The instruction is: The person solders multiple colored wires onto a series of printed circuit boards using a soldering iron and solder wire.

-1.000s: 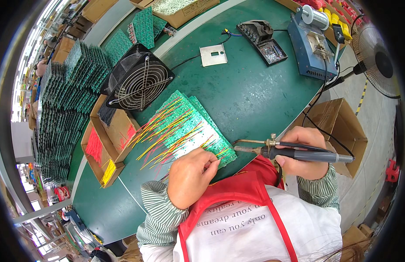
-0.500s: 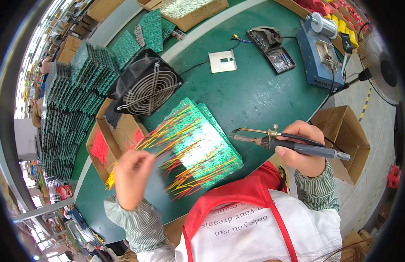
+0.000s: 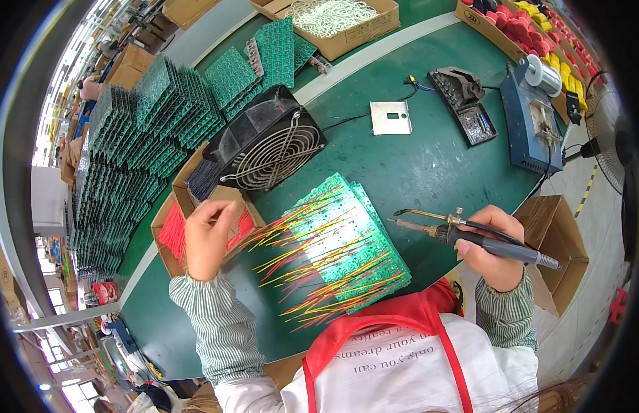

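Note:
In front of me lies a small stack of green circuit boards point(image 3: 374, 241). Red and yellow wires point(image 3: 302, 270) stick out from the top board over its left side. My right hand point(image 3: 500, 265) grips a soldering iron point(image 3: 533, 256) fitted with a thin brass tube. The iron's tip points left, above the boards' right edge and apart from them. My left hand point(image 3: 208, 239) hovers over a divided cardboard box point(image 3: 187, 184) with red wires point(image 3: 173, 234) in it. Its fingers are curled together; whatever they hold, if anything, cannot be made out.
A black fan with a wire guard point(image 3: 275, 155) stands beyond the boards. Tall stacks of circuit boards point(image 3: 120, 172) fill the left. Farther back are a white plate point(image 3: 390, 118), an open black case point(image 3: 464, 103) and a blue solder feeder point(image 3: 529, 124). A carton point(image 3: 557, 255) stands at right.
My left hand has moved left and away from me, off the wire ends to over the box. The soldering iron keeps about the same place beside the boards. The whole view has shifted.

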`<state>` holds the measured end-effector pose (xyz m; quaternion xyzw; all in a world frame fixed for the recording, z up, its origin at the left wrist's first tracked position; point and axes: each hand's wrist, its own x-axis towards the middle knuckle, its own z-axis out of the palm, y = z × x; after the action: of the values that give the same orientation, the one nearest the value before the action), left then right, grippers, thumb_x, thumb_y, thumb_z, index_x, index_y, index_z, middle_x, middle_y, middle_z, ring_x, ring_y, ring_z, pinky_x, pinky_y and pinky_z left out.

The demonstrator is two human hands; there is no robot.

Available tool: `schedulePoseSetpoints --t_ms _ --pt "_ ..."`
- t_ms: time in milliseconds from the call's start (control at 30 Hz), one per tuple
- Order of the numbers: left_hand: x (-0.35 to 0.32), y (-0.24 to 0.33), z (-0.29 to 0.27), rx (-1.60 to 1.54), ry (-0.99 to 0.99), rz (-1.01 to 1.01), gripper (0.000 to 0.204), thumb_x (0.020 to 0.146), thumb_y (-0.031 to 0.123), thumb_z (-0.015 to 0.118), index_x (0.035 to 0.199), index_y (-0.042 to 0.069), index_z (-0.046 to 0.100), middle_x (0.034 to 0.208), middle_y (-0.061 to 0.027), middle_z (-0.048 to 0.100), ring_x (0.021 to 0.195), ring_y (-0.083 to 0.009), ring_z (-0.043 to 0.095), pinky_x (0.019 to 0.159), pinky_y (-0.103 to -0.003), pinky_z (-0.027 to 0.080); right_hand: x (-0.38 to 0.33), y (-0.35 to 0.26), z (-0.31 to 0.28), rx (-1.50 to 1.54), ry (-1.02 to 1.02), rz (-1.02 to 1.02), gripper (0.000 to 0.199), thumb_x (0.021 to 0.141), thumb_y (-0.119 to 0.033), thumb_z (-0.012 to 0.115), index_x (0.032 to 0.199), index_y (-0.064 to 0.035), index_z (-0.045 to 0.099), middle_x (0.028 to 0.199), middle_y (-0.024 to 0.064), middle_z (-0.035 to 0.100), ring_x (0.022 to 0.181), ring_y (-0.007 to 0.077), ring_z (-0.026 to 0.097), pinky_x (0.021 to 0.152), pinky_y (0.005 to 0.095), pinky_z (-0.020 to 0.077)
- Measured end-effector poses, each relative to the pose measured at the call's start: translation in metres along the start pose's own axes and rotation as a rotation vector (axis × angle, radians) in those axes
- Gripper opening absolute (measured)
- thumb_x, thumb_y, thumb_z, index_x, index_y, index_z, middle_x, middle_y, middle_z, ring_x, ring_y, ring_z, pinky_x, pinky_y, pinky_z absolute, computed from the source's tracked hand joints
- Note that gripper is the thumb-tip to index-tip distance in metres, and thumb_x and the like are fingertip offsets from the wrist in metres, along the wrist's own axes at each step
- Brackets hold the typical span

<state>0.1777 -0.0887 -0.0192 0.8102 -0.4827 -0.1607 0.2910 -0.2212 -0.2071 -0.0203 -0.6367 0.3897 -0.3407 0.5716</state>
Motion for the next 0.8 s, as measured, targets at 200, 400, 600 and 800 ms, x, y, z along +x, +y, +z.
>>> schedulePoseSetpoints --t_ms 200,400,600,800 --pt "0.004 0.048 0.04 0.019 -0.205 0.282 0.022 0.082 0.015 0.068 0.096 -0.003 0.066 0.091 -0.0124 0.062 0.079 -0.0224 0.06 0.068 -0.03 0.048 0.003 -0.004 0.004 -0.06 0.024 0.007 0.017 0.071 -0.008 0.07 0.081 0.001 0.059 0.065 0.0036 0.062 0.057 0.007 0.055 0.053 0.0218 0.044" --pt "0.0 0.054 0.032 -0.083 -0.386 0.114 0.018 0.081 0.007 0.069 0.095 -0.002 0.061 0.095 -0.0066 0.06 0.08 -0.0117 0.058 0.071 -0.023 0.047 -0.002 -0.008 0.003 -0.015 0.028 -0.026 0.017 0.071 -0.009 0.07 0.08 0.0007 0.059 0.065 0.0031 0.062 0.056 0.0068 0.055 0.052 0.0218 0.0434" --pt "-0.05 0.047 -0.013 -0.821 -0.453 -0.21 0.026 0.084 -0.002 0.063 0.106 0.001 0.049 0.097 -0.0039 0.062 0.085 -0.0077 0.058 0.074 -0.021 0.047 -0.009 -0.009 -0.001 -0.029 0.01 -0.026 0.017 0.072 -0.008 0.07 0.082 0.0009 0.059 0.065 0.0031 0.063 0.057 0.0069 0.055 0.052 0.0221 0.0435" --pt "-0.15 -0.055 -0.092 -0.948 0.055 -0.238 0.023 0.088 0.003 0.058 0.11 0.003 0.05 0.103 -0.0079 0.063 0.084 -0.0133 0.062 0.065 -0.025 0.051 -0.012 -0.015 0.001 -0.011 -0.042 -0.067 0.017 0.072 -0.008 0.07 0.083 0.0015 0.06 0.068 0.003 0.062 0.061 0.0063 0.055 0.056 0.022 0.0437"
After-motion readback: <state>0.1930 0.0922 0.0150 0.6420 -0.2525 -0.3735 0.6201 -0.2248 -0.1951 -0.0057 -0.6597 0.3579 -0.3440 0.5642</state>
